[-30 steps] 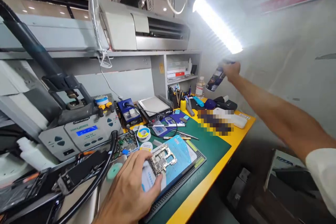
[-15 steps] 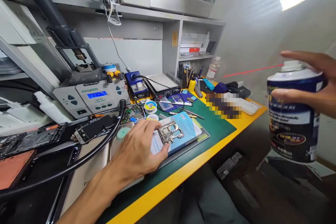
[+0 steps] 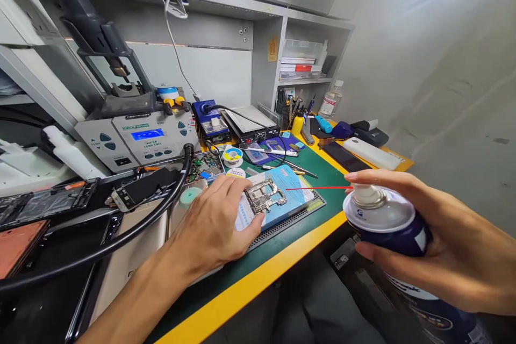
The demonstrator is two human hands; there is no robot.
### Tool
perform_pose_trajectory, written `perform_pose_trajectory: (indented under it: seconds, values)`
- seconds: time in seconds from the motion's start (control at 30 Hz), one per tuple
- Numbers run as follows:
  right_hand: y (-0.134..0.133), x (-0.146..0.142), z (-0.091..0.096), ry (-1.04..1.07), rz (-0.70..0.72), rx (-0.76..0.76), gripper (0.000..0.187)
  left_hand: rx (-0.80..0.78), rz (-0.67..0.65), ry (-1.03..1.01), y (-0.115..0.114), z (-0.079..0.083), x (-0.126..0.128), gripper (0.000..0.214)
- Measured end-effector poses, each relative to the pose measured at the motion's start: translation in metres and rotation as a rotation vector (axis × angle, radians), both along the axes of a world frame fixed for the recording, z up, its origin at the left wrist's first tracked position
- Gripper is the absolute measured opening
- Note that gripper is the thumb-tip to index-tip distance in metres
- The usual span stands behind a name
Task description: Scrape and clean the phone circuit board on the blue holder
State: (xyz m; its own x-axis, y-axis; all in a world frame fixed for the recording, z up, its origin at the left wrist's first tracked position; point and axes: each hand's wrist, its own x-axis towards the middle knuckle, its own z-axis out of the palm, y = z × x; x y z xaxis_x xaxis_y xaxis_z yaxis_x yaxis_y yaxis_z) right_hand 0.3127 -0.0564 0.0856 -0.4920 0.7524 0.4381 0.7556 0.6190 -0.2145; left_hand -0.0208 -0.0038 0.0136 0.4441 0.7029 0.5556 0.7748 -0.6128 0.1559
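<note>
While the R hand (image 3: 463, 247) is wrapping round a dark-blue-and-white metal aerosol can (image 3: 382, 223), fingers & thumb clamped on its upper part, the index finger is lying over the white plastic nozzle (image 3: 365, 195). A thin red plastic straw (image 3: 318, 188) is running from the nozzle to the R edge of a silvery, flat, irregular circuit bd (image 3: 263, 197); can't tell if the tip's touching. The L hand (image 3: 217, 220) is gripping the bd btw thumb & fingertips. The bd is lying on a blue-and-white rectangular box (image 3: 296, 188), which is sitting on a dark-grey perforated plate (image 3: 278, 232) over a green mat (image 3: 330, 203). Farther L, a grey boxy station w/ lit blue display (image 3: 139, 142) is standing by a thick black hose (image 3: 186, 166). Back R, a small yellow bottle (image 3: 297, 125) is standing, & a long white slab (image 3: 373, 153) is lying near the mat.
</note>
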Motion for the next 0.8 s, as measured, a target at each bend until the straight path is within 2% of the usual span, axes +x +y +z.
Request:
perform_pose_trajectory:
  seconds: [0.3,0.8]
  values:
    - [0.009,-0.033,0.01,0.036,0.159,-0.058,0.055,0.019,-0.002,0.02,-0.001,0.001,0.0,0.036]
    - [0.01,-0.04,0.008,0.006,0.208,-0.052,0.052,0.009,-0.004,0.024,0.0,0.001,0.0,0.037]
